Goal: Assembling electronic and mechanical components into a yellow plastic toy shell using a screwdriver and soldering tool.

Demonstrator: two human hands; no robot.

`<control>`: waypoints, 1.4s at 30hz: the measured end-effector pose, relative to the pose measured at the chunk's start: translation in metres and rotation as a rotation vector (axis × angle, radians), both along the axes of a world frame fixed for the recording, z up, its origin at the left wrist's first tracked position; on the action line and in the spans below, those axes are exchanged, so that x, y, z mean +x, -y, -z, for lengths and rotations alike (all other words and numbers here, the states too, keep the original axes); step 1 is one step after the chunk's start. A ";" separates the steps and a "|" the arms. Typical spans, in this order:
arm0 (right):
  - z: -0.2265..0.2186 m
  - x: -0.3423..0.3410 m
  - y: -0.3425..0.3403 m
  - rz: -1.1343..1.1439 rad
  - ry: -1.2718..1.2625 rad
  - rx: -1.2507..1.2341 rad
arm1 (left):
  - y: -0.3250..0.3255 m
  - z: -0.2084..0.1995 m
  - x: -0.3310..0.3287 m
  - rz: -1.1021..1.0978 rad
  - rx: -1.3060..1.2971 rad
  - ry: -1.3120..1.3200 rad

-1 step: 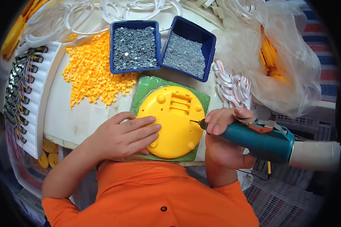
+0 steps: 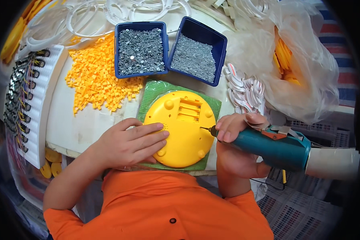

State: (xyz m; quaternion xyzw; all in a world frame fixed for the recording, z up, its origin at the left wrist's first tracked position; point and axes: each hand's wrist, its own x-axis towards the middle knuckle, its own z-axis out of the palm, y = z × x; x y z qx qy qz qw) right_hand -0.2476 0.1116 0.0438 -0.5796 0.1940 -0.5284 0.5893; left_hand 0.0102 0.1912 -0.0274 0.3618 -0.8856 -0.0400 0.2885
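A round yellow plastic housing point(image 2: 184, 140) lies on a green mat point(image 2: 148, 104), with small round feet and a ribbed rectangular battery recess on its upper face. My left hand point(image 2: 134, 142) rests flat on its left side, fingers stretched over a patch of small holes. At the right, my right hand point(image 2: 236, 132) is wrapped round the front of a teal electric screwdriver point(image 2: 268, 146), held nearly level. Its thin dark bit points left at the housing, its tip over the right part of the surface. Whether the tip touches a hole I cannot tell.
Behind the mat stand two blue bins point(image 2: 117, 52) of small metal parts, the right one tilted. Loose yellow pieces point(image 2: 102, 76) lie left of them. Wired parts fill a white foam tray point(image 2: 48, 108) farther left. White pieces point(image 2: 246, 90) and a plastic bag point(image 2: 308, 68) are at right.
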 end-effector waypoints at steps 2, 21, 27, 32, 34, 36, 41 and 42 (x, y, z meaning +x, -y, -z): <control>0.003 0.000 0.000 0.044 -0.018 0.015 | 0.003 0.001 0.001 0.016 -0.005 -0.009; -0.013 0.002 -0.001 -0.113 0.031 0.049 | 0.002 -0.002 0.003 0.007 0.016 -0.005; -0.011 0.036 -0.022 -0.279 0.071 0.150 | 0.001 0.007 0.006 -0.004 -0.025 -0.062; 0.001 0.053 -0.034 -0.253 -0.025 0.152 | 0.002 0.004 0.007 -0.013 -0.064 -0.041; 0.004 0.051 -0.031 -0.293 -0.113 0.094 | 0.001 0.009 0.007 -0.013 -0.089 -0.064; 0.007 0.050 -0.031 -0.331 -0.203 0.036 | 0.000 0.008 0.008 -0.013 -0.086 -0.058; -0.002 0.054 -0.040 -0.239 -0.235 0.144 | 0.002 0.011 0.009 0.005 -0.093 -0.070; -0.001 0.052 -0.038 -0.239 -0.235 0.143 | 0.002 0.011 0.008 0.007 -0.089 -0.074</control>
